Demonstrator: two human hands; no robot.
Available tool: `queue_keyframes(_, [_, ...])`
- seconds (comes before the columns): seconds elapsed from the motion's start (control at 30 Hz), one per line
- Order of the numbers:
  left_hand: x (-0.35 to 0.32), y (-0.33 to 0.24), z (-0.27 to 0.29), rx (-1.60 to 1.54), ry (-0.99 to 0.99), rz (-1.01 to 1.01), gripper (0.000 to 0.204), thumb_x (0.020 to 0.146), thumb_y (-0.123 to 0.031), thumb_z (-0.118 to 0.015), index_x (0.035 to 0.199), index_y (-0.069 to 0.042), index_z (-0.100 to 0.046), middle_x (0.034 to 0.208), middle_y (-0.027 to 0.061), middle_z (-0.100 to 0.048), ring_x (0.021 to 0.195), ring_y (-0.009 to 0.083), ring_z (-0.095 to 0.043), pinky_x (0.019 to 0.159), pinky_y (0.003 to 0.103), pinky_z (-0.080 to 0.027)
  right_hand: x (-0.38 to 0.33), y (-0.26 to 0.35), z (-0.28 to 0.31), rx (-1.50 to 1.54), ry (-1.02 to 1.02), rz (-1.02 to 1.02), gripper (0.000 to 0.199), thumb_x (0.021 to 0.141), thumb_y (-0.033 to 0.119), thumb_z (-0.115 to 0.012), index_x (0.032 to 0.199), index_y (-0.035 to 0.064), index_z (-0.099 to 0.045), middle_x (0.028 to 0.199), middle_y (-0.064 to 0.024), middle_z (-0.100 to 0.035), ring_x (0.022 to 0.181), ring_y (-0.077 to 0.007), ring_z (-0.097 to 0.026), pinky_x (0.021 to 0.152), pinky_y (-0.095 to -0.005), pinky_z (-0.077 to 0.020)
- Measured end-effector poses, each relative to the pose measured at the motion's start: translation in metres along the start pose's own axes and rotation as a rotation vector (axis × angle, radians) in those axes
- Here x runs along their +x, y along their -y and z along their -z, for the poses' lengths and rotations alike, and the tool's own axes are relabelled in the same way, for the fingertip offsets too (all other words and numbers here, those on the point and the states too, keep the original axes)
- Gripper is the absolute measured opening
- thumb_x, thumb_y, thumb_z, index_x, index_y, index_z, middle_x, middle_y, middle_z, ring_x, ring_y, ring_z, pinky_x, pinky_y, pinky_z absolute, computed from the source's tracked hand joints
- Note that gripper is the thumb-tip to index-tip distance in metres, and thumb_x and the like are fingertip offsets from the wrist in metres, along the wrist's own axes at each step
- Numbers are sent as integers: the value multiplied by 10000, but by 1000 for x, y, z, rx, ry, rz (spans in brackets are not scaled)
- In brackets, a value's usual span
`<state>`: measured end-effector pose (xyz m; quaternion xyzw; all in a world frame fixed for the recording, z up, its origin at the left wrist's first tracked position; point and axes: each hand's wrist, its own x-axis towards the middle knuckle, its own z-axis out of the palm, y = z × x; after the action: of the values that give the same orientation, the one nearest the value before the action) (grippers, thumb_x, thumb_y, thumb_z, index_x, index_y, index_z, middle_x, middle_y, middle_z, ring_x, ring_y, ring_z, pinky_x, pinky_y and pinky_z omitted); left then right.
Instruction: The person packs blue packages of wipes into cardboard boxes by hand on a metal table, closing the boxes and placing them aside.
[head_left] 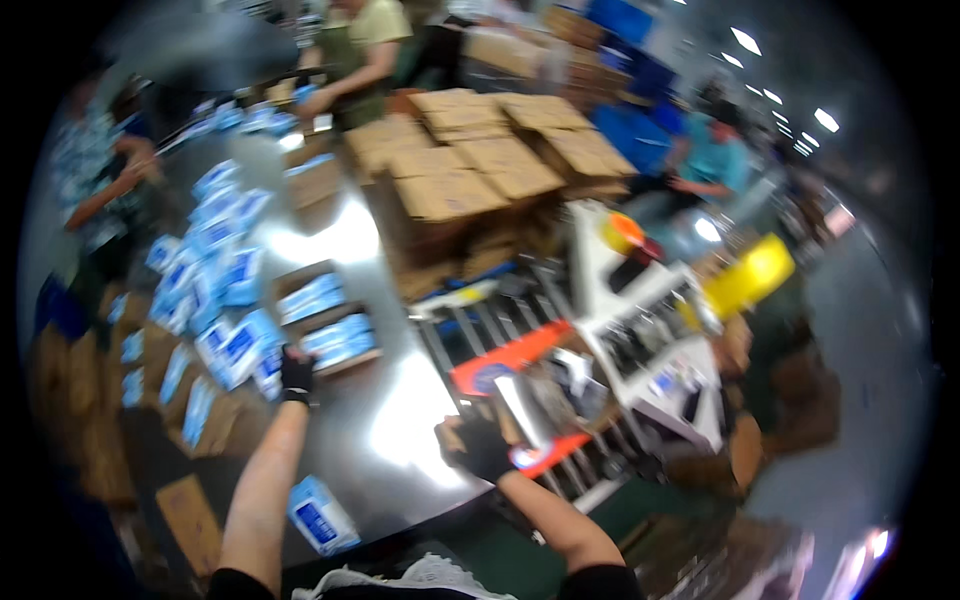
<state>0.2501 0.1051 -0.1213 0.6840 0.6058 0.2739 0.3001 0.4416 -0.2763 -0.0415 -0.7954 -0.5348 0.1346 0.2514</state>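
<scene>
My left hand [297,375], in a dark fingertip-less glove, is at the near end of a pile of blue-and-white soft packets [240,345]. It is beside an open cardboard box [345,362] filled with similar packets; blur hides whether its fingers grip one. My right hand [478,445], gloved alike, hovers at the right edge of the metal table [400,490], next to a machine with orange-red bars [515,358]. Its fingers are bent toward the left, but smeared. A single packet [322,515] lies near me between my forearms.
Stacked brown cartons [450,185] stand beyond the table. More boxes holding packets [185,400] are at the left edge. The machine, with a yellow part [750,278], borders the right side. Co-workers [715,155] are at the far right, far side and left.
</scene>
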Motion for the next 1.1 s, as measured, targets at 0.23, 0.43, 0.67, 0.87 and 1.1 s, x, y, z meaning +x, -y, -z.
queue_keyframes(0.23, [-70, 4, 20, 133, 254, -355, 402, 692, -128, -625, 1063, 15, -567, 933, 232, -629, 907, 396, -597, 773, 440, -487, 8, 5, 7, -165, -276, 64, 476, 781, 244, -633, 1211, 69, -526, 1247, -173, -500, 1171, -332, -474, 1012, -483, -334])
queue_keyframes(0.43, [-120, 17, 82, 476, 348, -351, 323, 715, -183, -594, 992, -18, -576, 925, 229, -635, 860, 407, -608, 753, 488, -482, 79, 139, -24, 168, 51, 362, 581, 666, 432, -755, 1043, 30, -571, 1018, -171, -593, 948, -353, -567, 842, -445, -429])
queue_keyframes(0.67, [-85, -17, 70, 484, 999, -404, 491, 802, -509, -583, 958, -43, -572, 946, 192, -647, 891, 333, -631, 770, 410, -483, 118, 121, -76, 437, 397, 211, 419, 676, 419, -743, 824, 83, -540, 865, -152, -633, 870, -338, -611, 734, -406, -465])
queue_keyframes(0.87, [-49, 91, 10, -240, 597, -97, 786, 516, -337, -893, 997, -63, -335, 930, 79, -516, 842, 198, -554, 750, 351, -462, 165, 129, -91, 107, 158, 419, 316, 760, 300, -671, 958, 78, -566, 1013, -157, -614, 958, -346, -578, 839, -411, -440])
queue_keyframes(1.1, [-76, 84, -7, -815, 1041, 172, 527, 817, -350, -642, 1166, -63, -371, 1156, 114, -531, 1027, 270, -528, 967, 466, -389, 117, 163, -102, -66, 27, 149, 435, 869, 393, -542, 1217, 132, -558, 1315, -166, -488, 1299, -353, -348, 1099, -584, -111])
